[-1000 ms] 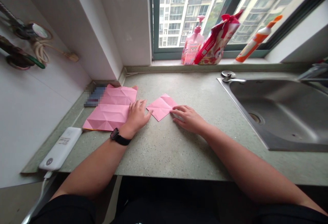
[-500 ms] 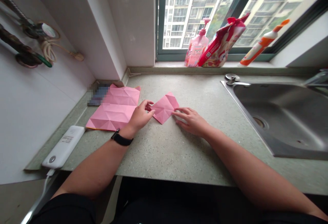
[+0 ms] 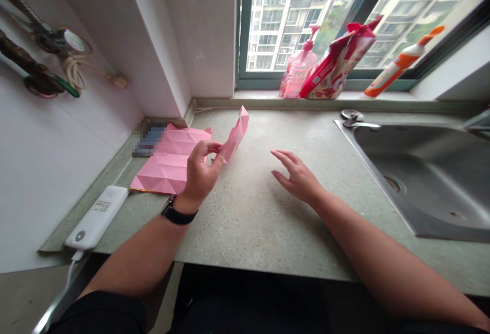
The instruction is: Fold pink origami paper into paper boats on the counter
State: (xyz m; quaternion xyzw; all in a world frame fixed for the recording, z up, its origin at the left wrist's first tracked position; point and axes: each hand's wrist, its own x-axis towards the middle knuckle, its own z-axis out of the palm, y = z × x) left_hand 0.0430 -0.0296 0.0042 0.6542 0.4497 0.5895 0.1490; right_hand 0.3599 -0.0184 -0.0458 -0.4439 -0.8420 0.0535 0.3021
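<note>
**Small pink paper [image 3: 236, 134] tilted up in a left-hand pinch**

Head view: left hand [image 3: 202, 171] gripped the paper by its near-left edge, thumb against fingers, apparently so the creased piece could stand nearly edge-on. Could not tell whether it touched the counter [image 3: 252, 222]. Right hand [image 3: 296, 177] was open and holding nothing, well apart from the paper, perhaps giving it room. Larger pink sheet [image 3: 168, 176] lay at left, partly behind the left hand, likely set aside there. Paper looked thin, with crisp triangular creases; counter speckled, stone-like; power bank [image 3: 98, 216] smooth, white, round-cornered.
</note>
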